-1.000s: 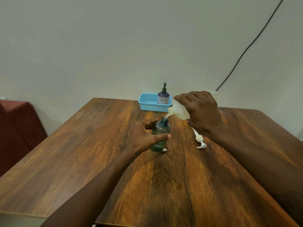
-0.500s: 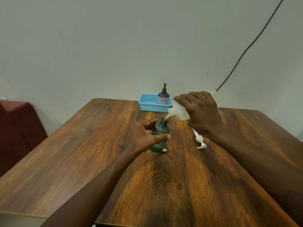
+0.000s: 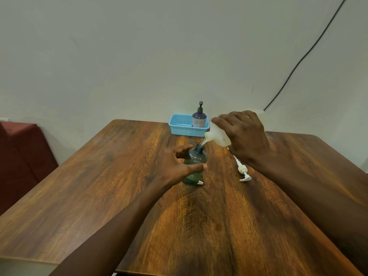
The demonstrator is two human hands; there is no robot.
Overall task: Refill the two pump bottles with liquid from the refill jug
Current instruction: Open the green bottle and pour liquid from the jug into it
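Observation:
A green translucent pump bottle (image 3: 194, 162) stands upright on the wooden table (image 3: 119, 196) with its pump off. My left hand (image 3: 175, 166) grips its body from the left. My right hand (image 3: 243, 136) holds a whitish refill jug (image 3: 217, 136) tilted with its mouth just above the bottle's neck, and a thin stream runs into it. The white pump head (image 3: 243, 172) lies on the table to the right of the bottle. A second, purple pump bottle (image 3: 199, 118) with its pump on stands in a blue basket (image 3: 183, 126) at the far edge.
A dark red seat (image 3: 22, 156) stands left of the table. A black cable (image 3: 298, 62) runs down the wall at the right. A small white piece (image 3: 199, 182) lies at the green bottle's base.

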